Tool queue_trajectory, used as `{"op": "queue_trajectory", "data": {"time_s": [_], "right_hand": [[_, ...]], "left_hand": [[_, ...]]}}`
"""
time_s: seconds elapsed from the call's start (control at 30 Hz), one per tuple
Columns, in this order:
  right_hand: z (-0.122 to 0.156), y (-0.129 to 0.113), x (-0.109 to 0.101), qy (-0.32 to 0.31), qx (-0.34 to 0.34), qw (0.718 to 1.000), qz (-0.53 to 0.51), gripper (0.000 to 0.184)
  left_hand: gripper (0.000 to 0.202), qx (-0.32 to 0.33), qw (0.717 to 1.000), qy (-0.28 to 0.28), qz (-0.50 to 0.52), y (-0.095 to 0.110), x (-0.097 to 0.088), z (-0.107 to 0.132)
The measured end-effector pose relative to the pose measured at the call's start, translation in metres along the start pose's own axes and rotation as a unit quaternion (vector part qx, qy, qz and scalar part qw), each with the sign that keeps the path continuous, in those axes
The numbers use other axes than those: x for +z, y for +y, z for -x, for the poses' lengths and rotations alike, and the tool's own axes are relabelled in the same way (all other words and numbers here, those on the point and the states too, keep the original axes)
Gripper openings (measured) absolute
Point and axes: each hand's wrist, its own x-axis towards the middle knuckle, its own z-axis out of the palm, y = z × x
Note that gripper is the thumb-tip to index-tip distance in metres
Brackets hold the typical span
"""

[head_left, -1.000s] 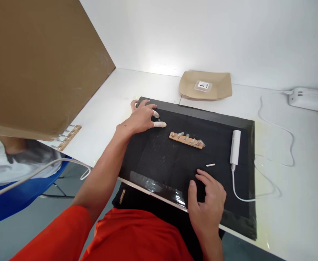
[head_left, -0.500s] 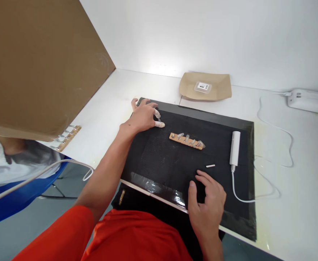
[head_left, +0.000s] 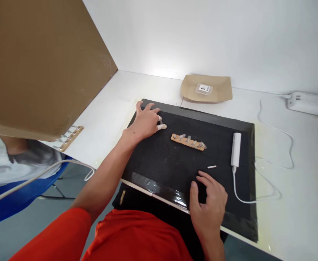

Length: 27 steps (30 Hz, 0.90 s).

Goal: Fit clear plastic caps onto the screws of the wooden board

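Note:
My left hand point(head_left: 146, 122) is over the far left part of the black mat point(head_left: 153, 159). White coverings wrap its thumb and index fingertip, which pinch a small clear piece point(head_left: 161, 123), mostly hidden; the other fingers are spread. To the right of that hand lies a narrow wooden strip point(head_left: 184, 141) bearing several small clear tube-like pieces and shiny metal bits. My right hand point(head_left: 209, 197) rests by the mat's near edge, thumb and fingers apart, holding nothing. Just beyond its fingertips is a short white stick point(head_left: 211, 167).
A white cylindrical device point(head_left: 235, 149) with a cable lies on the mat's right side. Behind the mat, a brown paper tray point(head_left: 186, 90) holds a clear labelled box point(head_left: 204, 89). A brown panel point(head_left: 45, 65) stands at left, near another strip point(head_left: 71, 139) and a seated person. A power strip point(head_left: 309, 102) sits far right.
The whole view has shifted slightly. Both hands keep nearly the same pose and place on the mat, and the wooden strip and white stick stay where they were.

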Motion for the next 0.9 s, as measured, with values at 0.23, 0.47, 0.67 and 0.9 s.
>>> {"op": "queue_trajectory", "data": {"time_s": [0.23, 0.47, 0.67, 0.9], "right_hand": [[0.000, -0.001, 0.000, 0.005, -0.003, 1.000, 0.007, 0.018], [0.000, -0.001, 0.004, 0.010, -0.003, 1.000, 0.023, 0.015], [0.000, -0.001, 0.004, 0.008, -0.001, 1.000, 0.029, 0.015], [0.000, -0.001, 0.001, 0.005, 0.000, 1.000, 0.017, 0.015]], "left_hand": [[0.022, 0.071, 0.996, 0.037, -0.044, -0.001, 0.008, 0.004], [0.028, 0.108, 0.991, 0.071, -0.031, -0.008, 0.012, 0.009], [0.027, 0.102, 0.987, 0.109, 0.051, -0.014, 0.017, 0.014], [0.017, 0.115, 0.982, 0.057, 0.137, -0.026, 0.020, 0.013]]}}
